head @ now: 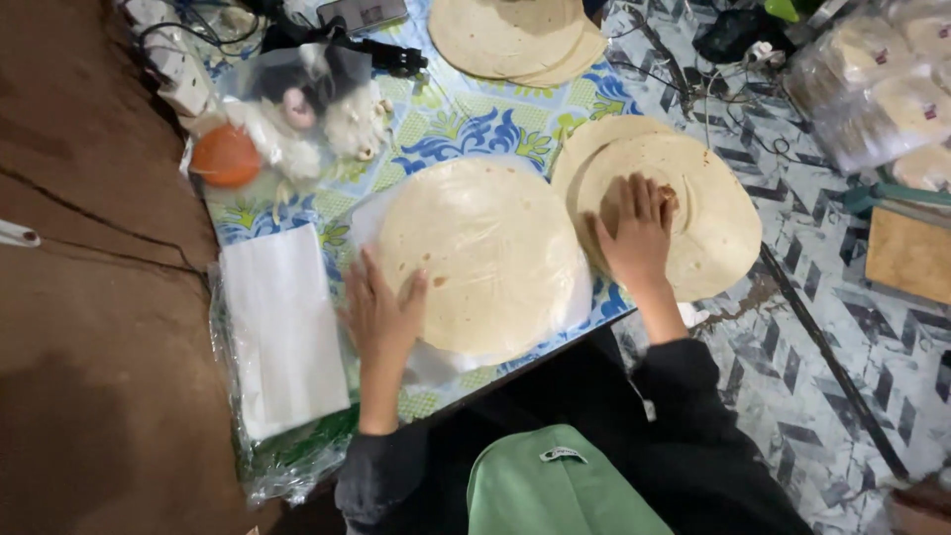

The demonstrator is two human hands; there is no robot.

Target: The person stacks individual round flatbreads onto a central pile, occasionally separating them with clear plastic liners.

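Observation:
A stack of round flatbreads inside a clear plastic bag [485,253] lies on the patterned tablecloth [466,124] in front of me. My left hand [381,312] rests flat against its left edge, fingers apart. To the right lies a second, unbagged stack of flatbreads [718,213], partly over the table's edge. My right hand [636,233] presses down on that stack with fingers spread, touching the top flatbread. Neither hand grips anything.
A pile of white paper sheets in clear plastic [282,327] lies at my left. Behind are an orange ball [226,156], a bag of small items [307,109], more flatbreads [515,35] and cables. Packed flatbreads [882,84] and a wooden board [909,255] sit on the patterned floor.

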